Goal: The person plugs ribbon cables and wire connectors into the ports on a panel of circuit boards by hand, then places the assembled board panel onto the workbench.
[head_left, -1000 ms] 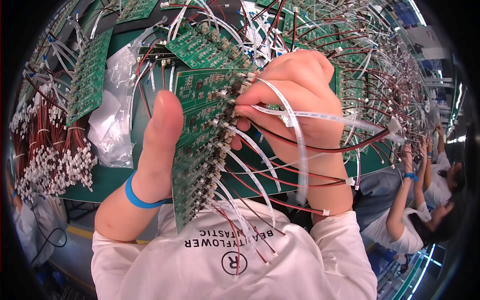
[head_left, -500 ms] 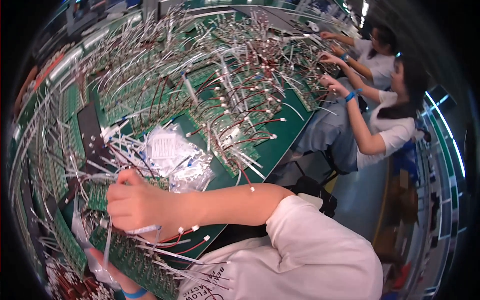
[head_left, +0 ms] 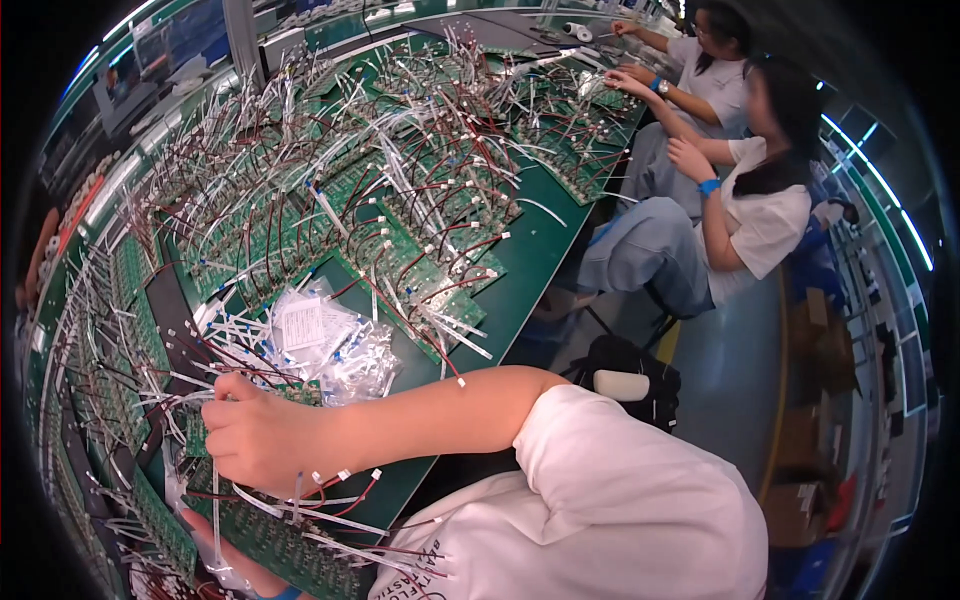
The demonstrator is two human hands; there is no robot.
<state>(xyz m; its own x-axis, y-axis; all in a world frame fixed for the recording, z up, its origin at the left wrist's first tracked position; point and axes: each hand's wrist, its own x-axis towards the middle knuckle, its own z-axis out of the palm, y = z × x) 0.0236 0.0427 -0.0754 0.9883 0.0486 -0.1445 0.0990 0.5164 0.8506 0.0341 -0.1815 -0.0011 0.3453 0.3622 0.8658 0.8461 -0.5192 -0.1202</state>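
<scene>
My left hand is at the bottom left, mostly under a green circuit board, and grips it along its near-left edge. White flat cables and thin dark red wires with white plugs stick out from this board. My right hand is curled closed above the board's far end, fingertips pointing left among white cables. Whatever those fingers pinch is hidden behind the knuckles. Just beyond the right hand is another small green board. A clear plastic bag of white cables with blue ends lies past it.
Wired circuit boards cover much of the green table, overlapping in rows. More boards stand along the left. Two co-workers sit at the right edge, hands over boards. A black bag is beside my right elbow.
The whole view has shifted, so the table and co-workers appear further left. My right hand stays closed over the board; my left hand still grips it. The nearer co-worker's hand has drawn back from the boards.
</scene>
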